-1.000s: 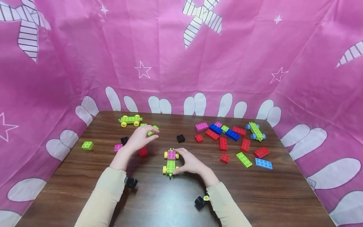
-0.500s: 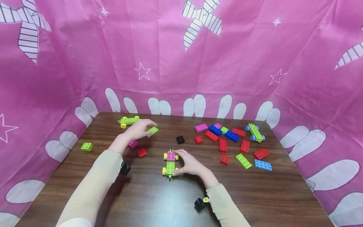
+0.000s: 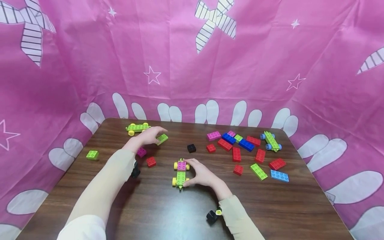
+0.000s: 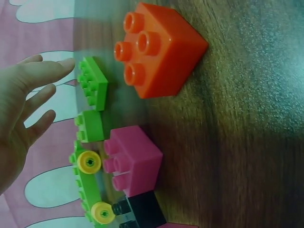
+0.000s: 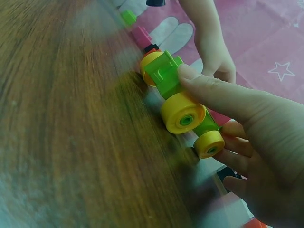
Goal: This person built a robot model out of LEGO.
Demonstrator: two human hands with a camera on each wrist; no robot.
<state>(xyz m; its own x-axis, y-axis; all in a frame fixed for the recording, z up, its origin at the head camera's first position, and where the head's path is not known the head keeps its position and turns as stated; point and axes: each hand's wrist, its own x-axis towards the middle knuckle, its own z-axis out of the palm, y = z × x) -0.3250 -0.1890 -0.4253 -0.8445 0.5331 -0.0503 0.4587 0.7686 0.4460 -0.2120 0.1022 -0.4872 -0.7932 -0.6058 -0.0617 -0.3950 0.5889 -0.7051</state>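
Over the last second your left hand (image 3: 148, 136) reached farther out, toward 11 o'clock; fingers spread near the lime studded brick (image 3: 163, 138), contact unclear. Your right hand (image 3: 202, 175) grips the lime car base (image 3: 181, 176) at 12 o'clock, keeping it steadied. No containers visible; magenta brick (image 3: 181, 165) sits on the base's 12 o'clock end.

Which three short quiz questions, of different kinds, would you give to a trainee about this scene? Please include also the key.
1. Which hand holds the car with the pink brick on it?
2. How many cars show in the head view, the held one included?
3. Which colour is the brick nearest the thumb of the left hand? A: black. B: red. C: green.

Key:
1. The right hand.
2. Three; the others are the far-left car and the blue-wheeled car.
3. C, the green brick.
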